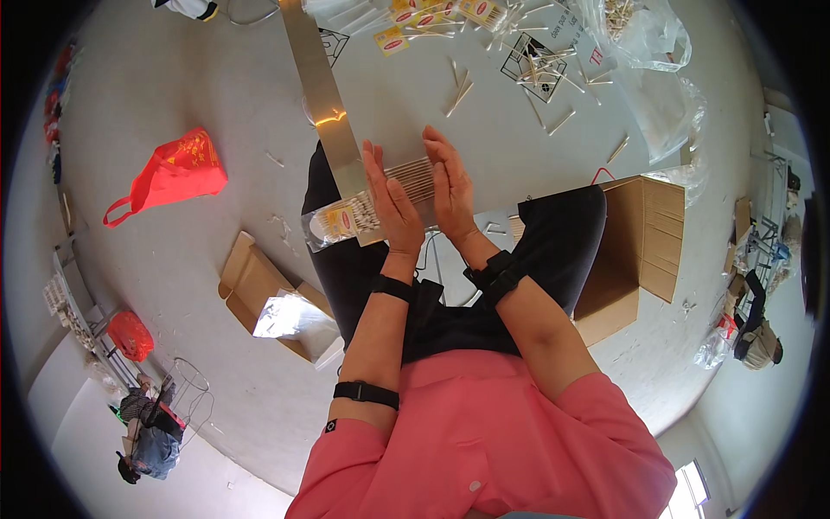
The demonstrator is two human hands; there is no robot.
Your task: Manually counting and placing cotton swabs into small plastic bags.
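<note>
A row of cotton swabs lies side by side at the table's near edge, between my two hands. My left hand stands on edge at their left end, fingers stretched out. At the right end, my right hand faces it, fingers also straight and slightly bent at the tips. Neither hand is closed around the swabs. Just left of my left hand, a clear plastic packet with a yellow label card and white swab tips shows over my thigh. My palms are partly hidden.
Loose swabs, yellow cards and a clear plastic bag lie on the grey tabletop. A metal strip runs along its left edge. Cardboard boxes flank my legs; a red bag is on the floor.
</note>
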